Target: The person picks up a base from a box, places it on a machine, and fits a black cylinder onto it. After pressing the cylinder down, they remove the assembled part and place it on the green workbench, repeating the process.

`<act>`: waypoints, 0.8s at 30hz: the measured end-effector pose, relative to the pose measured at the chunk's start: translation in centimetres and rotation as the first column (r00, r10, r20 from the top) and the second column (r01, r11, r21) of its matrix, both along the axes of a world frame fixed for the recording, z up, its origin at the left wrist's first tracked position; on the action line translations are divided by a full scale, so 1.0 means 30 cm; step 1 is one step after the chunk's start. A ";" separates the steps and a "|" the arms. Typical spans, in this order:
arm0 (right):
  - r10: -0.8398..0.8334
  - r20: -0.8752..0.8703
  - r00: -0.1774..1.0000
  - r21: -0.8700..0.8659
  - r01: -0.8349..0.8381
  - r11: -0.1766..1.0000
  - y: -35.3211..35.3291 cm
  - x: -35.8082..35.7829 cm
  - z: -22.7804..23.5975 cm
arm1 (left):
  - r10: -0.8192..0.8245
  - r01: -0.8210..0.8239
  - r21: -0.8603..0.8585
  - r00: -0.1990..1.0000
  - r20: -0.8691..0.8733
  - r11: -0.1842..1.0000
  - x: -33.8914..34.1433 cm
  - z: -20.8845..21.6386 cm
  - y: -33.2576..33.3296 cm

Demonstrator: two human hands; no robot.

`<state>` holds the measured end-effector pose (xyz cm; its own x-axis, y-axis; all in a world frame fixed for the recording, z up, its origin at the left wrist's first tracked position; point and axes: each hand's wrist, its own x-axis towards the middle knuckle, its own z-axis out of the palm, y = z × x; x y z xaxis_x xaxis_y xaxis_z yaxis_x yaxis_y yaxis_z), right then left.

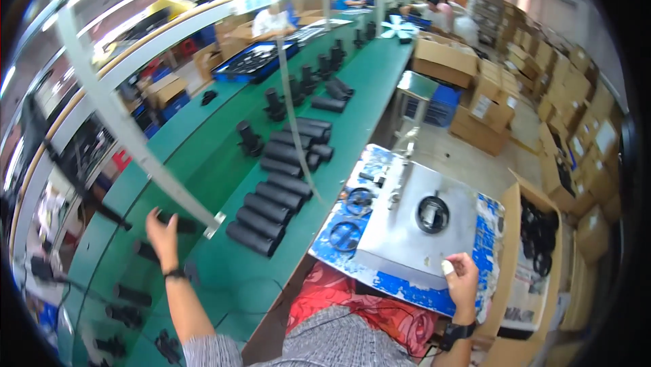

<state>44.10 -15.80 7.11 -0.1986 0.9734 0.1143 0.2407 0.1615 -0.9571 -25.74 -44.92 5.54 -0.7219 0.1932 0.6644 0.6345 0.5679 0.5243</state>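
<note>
My left hand (163, 237) reaches over the green bench at the left, thumb and fingers apart. Just beside its fingers lies a black cylindrical part (182, 224), partly behind a slanted pale post; whether they touch is hard to see. My right hand (464, 282) hovers at the near right corner of a grey metal box (400, 235), its fingers curled in toward the thumb. Something white covers the thumb tip; whether the fingers hold anything is hidden. A black round fitting (432, 214) sits on top of the box. Two black rings (346, 235) lie to its left.
Rows of black tubes (261, 214) lie on the green bench (224, 285), with upright black parts (249, 138) behind. The pale post (163, 177) crosses near my left hand. An open carton (519, 258) of black parts stands at the right. Other people work farther off.
</note>
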 end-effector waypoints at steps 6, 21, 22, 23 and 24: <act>0.483 0.162 0.860 -0.022 -0.486 0.873 -0.099 -0.282 0.189 | -0.358 0.382 0.341 0.924 -0.134 0.859 0.749 0.272 0.161; 0.021 -0.185 0.983 0.333 0.042 0.942 0.352 -0.189 0.108 | -0.884 0.697 0.690 -0.179 0.431 0.195 1.365 0.046 0.908; 0.014 -0.205 0.979 0.338 0.057 0.939 0.371 -0.178 0.081 | -0.888 0.697 0.692 -0.181 0.422 0.188 1.362 0.020 0.911; 0.017 -0.224 0.974 0.335 0.061 0.940 0.368 -0.192 0.095 | -0.891 0.756 0.627 -0.140 0.432 0.186 1.358 -0.001 0.894; 0.026 -0.222 0.975 0.335 0.051 0.941 0.366 -0.202 0.110 | -0.893 0.810 0.557 -0.098 0.440 0.185 1.354 -0.022 0.880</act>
<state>38.04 -4.81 10.40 -0.1193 0.8721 0.4746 0.0346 0.4814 -0.8758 14.88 -18.50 4.88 -0.1568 0.9532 0.2583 0.0945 -0.2459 0.9647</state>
